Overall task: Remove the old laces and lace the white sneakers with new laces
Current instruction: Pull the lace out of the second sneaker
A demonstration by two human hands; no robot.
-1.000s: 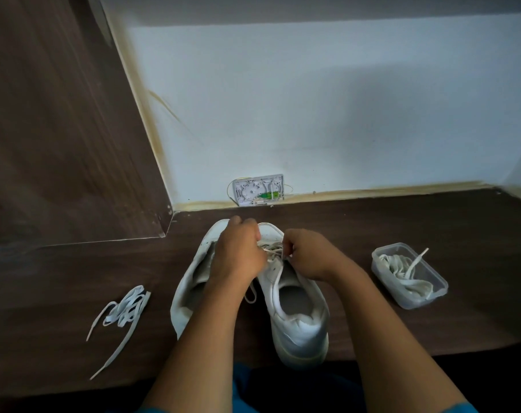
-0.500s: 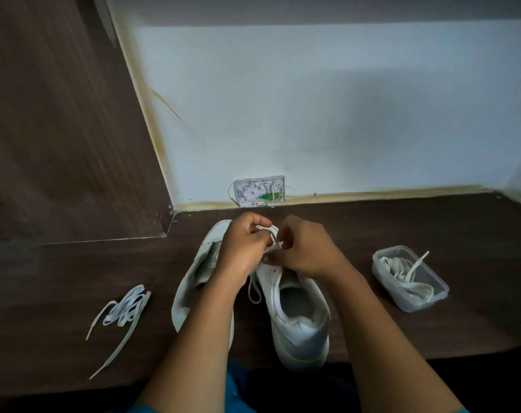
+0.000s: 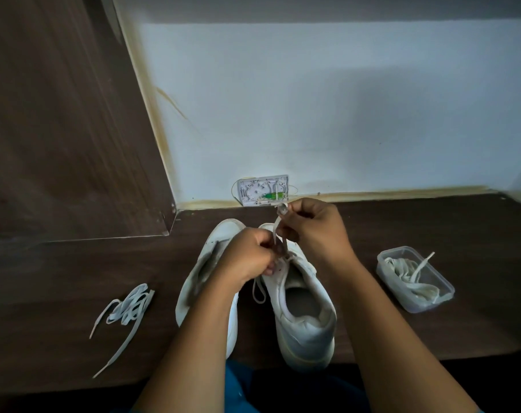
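White lace (image 3: 278,223) pinched by curled fingers (image 3: 263,238) of left hand (image 3: 249,260) and higher right hand (image 3: 316,231).

**Both hands pinched one lace**

The left hand (image 3: 250,259) was curled in a loose fist, knuckles up, with thumb and forefinger pinching the lace (image 3: 277,224) low down. The right hand (image 3: 316,231) sat just beside it toward 1 o'clock, fingers curled, pinching the same lace near its tip. The two hands nearly touched. Both forearms were bare. The left came in from 7 o'clock and the right from 5 o'clock, converging toward the middle of the view.
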